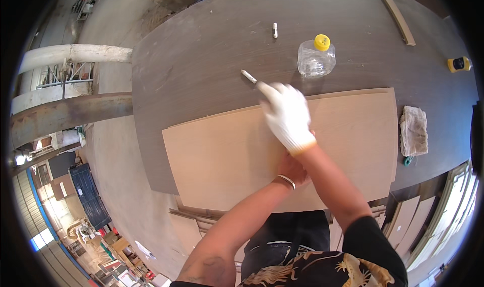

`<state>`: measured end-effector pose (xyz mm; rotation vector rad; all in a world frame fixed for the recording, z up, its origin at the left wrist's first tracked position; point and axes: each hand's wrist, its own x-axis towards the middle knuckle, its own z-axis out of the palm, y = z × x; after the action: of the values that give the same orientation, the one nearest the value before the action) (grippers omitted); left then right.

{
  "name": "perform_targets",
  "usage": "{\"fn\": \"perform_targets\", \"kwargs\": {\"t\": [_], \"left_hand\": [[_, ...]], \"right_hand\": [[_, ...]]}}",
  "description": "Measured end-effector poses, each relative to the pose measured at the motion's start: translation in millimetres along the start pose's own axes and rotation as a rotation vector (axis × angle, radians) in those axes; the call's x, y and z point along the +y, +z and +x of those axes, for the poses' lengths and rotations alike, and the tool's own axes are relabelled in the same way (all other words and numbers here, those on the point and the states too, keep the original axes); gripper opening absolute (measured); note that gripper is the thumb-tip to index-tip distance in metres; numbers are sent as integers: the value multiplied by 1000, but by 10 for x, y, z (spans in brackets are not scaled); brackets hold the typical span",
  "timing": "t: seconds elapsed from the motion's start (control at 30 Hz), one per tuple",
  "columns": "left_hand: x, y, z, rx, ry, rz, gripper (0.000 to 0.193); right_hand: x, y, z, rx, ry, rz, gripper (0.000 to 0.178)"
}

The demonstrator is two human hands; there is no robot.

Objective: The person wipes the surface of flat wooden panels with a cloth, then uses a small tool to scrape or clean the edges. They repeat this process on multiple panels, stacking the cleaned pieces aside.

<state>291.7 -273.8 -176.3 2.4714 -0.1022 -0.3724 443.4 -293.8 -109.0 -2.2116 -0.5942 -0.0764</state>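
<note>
My right hand [287, 113], in a white knitted glove, reaches over the far edge of a light wood-coloured panel [217, 156]. It is somewhat blurred, with its fingers stretched out. One fingertip is close to the near end of a white marker-like stick [248, 76]; whether they touch I cannot tell. Beneath my right wrist, my bare left hand [294, 168] is over the panel, with a light bracelet at its wrist. My right forearm and glove hide most of its fingers. A second panel edge shows slightly offset under the top one.
Beyond the panels, the dark table [201, 60] bears another white marker-like stick [275, 30], a clear plastic bottle [316, 60] with a yellow cap, and a wooden strip [398, 20]. To the right are a folded cloth [414, 131] and a small yellow bottle [459, 64].
</note>
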Motion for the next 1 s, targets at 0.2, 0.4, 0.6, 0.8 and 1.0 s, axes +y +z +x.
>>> {"fn": "perform_targets", "kwargs": {"t": [0.2, 0.4, 0.6, 0.8, 1.0], "left_hand": [[-71, 79, -58, -198, -235, -249, 67], [-127, 85, -11, 136, 156, 158, 85], [-21, 37, 63, 244, 152, 433, 88], [-72, -15, 138, 290, 224, 503, 82], [-157, -38, 122, 318, 274, 531, 75]], "right_hand": [[105, 1098, 876, -156, 98, -328, 22], [24, -109, -394, -155, 283, 425, 15], [646, -1760, -2349, -129, 326, 488, 43], [1103, -2617, -3586, -92, 608, 271, 37], [1461, -2785, -3949, 63, 719, 188, 38]]}}
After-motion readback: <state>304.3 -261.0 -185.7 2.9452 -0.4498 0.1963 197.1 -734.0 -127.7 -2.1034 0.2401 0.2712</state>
